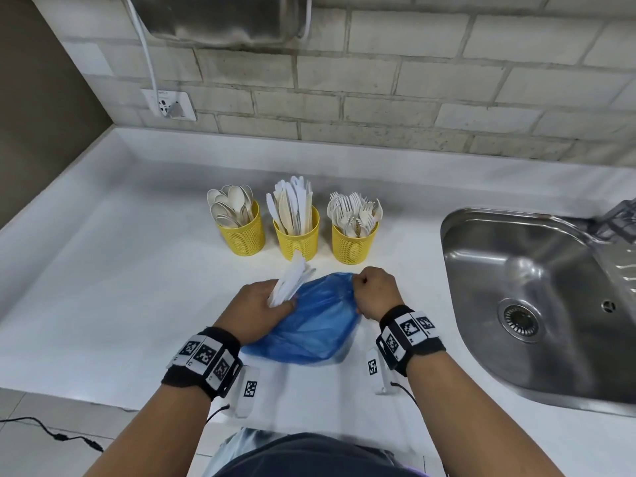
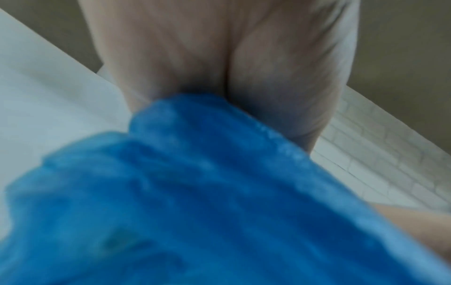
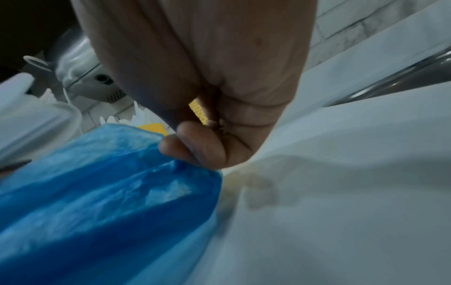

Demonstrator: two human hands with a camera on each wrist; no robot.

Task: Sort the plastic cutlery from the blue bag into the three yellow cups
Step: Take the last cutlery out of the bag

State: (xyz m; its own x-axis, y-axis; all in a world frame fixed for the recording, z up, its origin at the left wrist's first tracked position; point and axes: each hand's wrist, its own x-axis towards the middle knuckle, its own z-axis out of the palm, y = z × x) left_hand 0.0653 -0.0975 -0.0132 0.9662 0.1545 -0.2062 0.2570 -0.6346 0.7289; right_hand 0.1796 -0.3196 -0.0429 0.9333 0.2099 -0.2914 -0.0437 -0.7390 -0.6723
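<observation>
head view: pretty far along I'd say. The three yellow cups on the table are stuffed: spoons cup (image 1: 242, 232), knives cup (image 1: 296, 235), forks cup (image 1: 353, 241).
still to do: the left hand (image 1: 256, 309) is gripping a bundle of white cutlery (image 1: 289, 284) at the mouth of the blue bag (image 1: 316, 325), so at least that batch needs sorting. Bag looks nearly flat.
left wrist view: blurry, just palm and blue bag (image 2: 195, 192); can't tell the grip from here.
right wrist view: right hand (image 3: 207, 125) pinching the bag's edge (image 3: 109, 183), holding it put.
</observation>
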